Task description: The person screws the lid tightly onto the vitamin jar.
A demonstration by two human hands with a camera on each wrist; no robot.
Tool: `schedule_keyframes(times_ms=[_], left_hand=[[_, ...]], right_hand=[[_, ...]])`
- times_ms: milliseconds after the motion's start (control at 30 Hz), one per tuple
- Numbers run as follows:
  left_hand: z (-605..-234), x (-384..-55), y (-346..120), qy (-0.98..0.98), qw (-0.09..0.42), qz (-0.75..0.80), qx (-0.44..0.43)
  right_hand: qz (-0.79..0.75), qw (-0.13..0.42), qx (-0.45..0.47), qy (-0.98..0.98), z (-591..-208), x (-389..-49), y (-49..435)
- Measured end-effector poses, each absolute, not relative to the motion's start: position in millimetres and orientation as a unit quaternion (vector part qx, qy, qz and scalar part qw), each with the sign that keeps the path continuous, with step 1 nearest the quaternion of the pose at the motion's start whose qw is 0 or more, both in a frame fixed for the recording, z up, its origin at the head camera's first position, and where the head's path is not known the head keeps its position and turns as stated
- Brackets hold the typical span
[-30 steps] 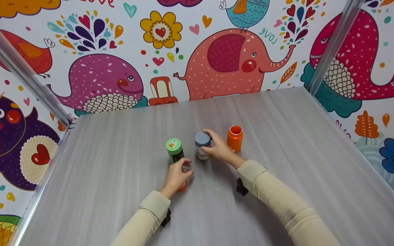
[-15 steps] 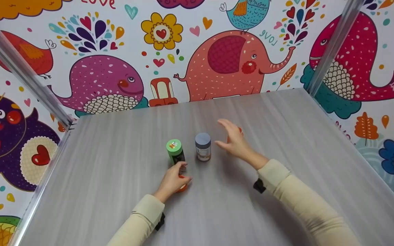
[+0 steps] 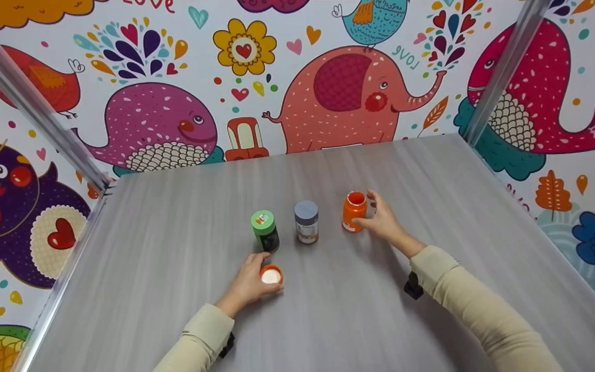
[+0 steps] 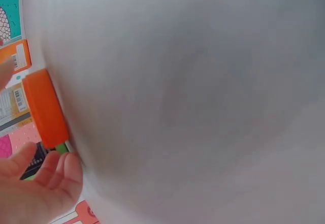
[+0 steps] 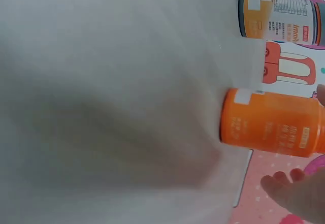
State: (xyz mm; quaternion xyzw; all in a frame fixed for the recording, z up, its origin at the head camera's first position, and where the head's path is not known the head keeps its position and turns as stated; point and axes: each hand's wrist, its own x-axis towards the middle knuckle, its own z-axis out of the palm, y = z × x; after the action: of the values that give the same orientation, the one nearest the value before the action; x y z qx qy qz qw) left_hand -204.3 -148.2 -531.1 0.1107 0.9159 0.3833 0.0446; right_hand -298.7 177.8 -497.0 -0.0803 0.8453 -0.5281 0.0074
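An orange cap (image 3: 271,275) lies on the table with its white inside facing up. My left hand (image 3: 246,284) spreads its thumb and fingers about the cap; in the left wrist view, fingers (image 4: 63,176) show a gap from its orange side. An uncapped orange bottle (image 3: 354,213) stands upright farther back on the right. Around it, from the right, comes my right hand (image 3: 384,222), thumb at the front and fingers behind. In the right wrist view the fingertips (image 5: 277,183) are apart from the bottle's wall.
Between the hands stand a dark bottle with a green lid (image 3: 265,230) and a clear-looking labelled jar with a grey-blue lid (image 3: 307,222). The grey wood-grain table (image 3: 184,227) meets printed walls (image 3: 246,103) with metal corner posts (image 3: 506,72).
My right hand has let go of the grey-lidded jar and moved right to the orange bottle. My left hand has moved back toward me from the green-lidded bottle to the orange cap.
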Motion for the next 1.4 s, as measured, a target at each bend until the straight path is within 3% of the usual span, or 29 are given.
schedule_keyframes(times_ms=[200, 667, 933, 1400], left_hand=[[-531, -201, -147, 0.923, 0.047, 0.366, 0.104], [-534, -203, -149, 0.935, 0.019, 0.333, 0.117], [-532, -205, -147, 0.934, 0.029, 0.341, 0.102], [-527, -208, -139, 0.924, 0.034, 0.371, 0.090]], right_hand=[[-0.572, 0.023, -0.051, 0.818, -506, -302, 169], [-0.599, -0.021, -0.045, 0.799, -499, -295, 155], [-0.572, -0.002, -0.071, 0.817, -510, -288, 155], [-0.546, 0.064, -0.157, 0.820, -508, -245, 121]])
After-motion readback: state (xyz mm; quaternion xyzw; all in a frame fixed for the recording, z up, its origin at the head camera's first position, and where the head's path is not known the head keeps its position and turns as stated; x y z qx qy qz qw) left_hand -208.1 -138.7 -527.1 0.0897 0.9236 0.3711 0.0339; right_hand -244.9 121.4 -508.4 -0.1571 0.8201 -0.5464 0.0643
